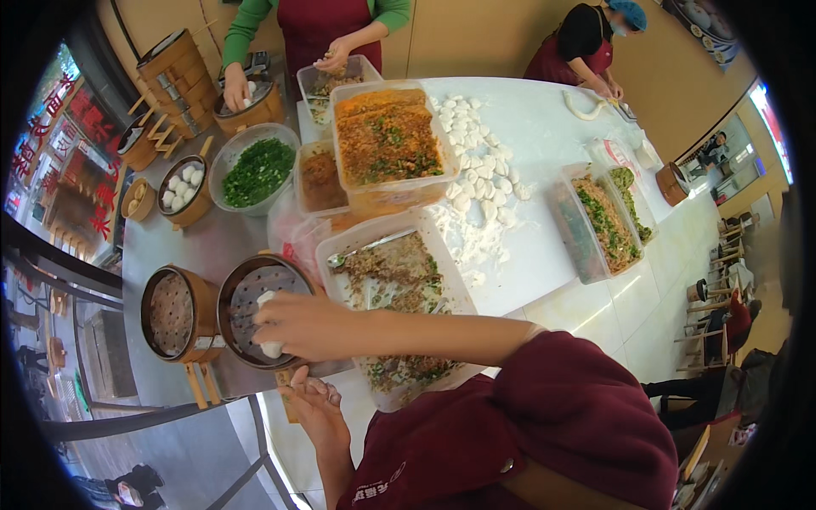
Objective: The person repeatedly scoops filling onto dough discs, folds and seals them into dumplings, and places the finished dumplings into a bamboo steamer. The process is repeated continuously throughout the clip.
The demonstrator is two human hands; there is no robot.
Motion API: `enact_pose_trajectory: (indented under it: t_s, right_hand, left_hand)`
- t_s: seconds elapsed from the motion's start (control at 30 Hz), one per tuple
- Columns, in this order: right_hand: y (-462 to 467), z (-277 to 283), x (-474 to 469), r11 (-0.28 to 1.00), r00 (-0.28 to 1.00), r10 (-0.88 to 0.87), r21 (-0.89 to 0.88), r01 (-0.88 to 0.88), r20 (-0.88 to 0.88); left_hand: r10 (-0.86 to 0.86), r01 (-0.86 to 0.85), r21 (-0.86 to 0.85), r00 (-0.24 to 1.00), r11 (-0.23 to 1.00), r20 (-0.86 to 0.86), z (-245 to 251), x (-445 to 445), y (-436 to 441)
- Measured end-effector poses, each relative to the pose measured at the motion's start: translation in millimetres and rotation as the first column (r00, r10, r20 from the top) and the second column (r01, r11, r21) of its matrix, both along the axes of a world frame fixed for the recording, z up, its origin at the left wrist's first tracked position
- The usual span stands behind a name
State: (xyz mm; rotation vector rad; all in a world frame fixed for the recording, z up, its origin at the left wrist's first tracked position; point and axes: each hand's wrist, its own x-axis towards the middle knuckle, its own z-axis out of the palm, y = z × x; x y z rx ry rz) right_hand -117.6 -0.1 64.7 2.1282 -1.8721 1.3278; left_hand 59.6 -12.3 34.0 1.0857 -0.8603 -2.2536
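My right hand (312,326) reaches left across a plastic tub of minced filling (398,268) and into a round bamboo steamer (224,280). White dough pieces (270,349) show at both edges of the hand, under the fingers; how many there are is partly hidden. A perforated liner (280,285) covers the steamer's floor. Below the steamer's near rim, my left hand (319,403) is turned palm up with floury, curled fingers and no object visible in it. A metal spoon (336,259) lies in the tub. Beside the first steamer stands another lined steamer (171,312).
A deep tub of orange-brown filling (389,137), a bowl of chopped greens (260,169) and dough pieces (488,190) on a floured white tabletop (542,127) lie ahead. Stacked steamers (178,83) stand far left. One co-worker's hand (237,92) is at a steamer; another person (583,48) works dough.
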Motion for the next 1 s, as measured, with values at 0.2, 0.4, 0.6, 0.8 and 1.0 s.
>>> enact_pose_trajectory:
  t_s: [0.2,0.4,0.6,0.8,1.0]
  right_hand:
    - [201.8,-36.0,-151.4,0.452,0.420,-0.829,0.002,0.892,0.370]
    - [319.2,-134.2,-245.8,-0.013,0.056,-0.989,0.457,0.889,-0.137]
    - [258.1,-46.8,-144.1,0.679,0.295,-0.602,0.282,0.677,0.742]
    - [172.9,-9.1,-38.1,0.912,0.593,-0.380,0.394,0.113,0.710]
    - [155.2,-73.0,-38.1,0.380,0.735,-0.032,0.672,0.635,-0.677]
  left_hand:
    - [-0.118,0.121,-0.048,0.991,0.992,0.058,0.7,-15.0,9.5]
    - [-0.382,0.388,-0.167,0.922,0.906,0.067,10.9,-30.1,15.0]
    - [-0.501,0.504,-0.186,0.863,0.843,0.066,25.6,-61.9,42.4]
    - [-0.339,0.358,0.120,0.928,0.926,-0.152,10.6,-79.1,66.1]
    - [-0.199,0.219,-0.246,0.974,0.944,0.104,-4.5,-46.7,18.8]
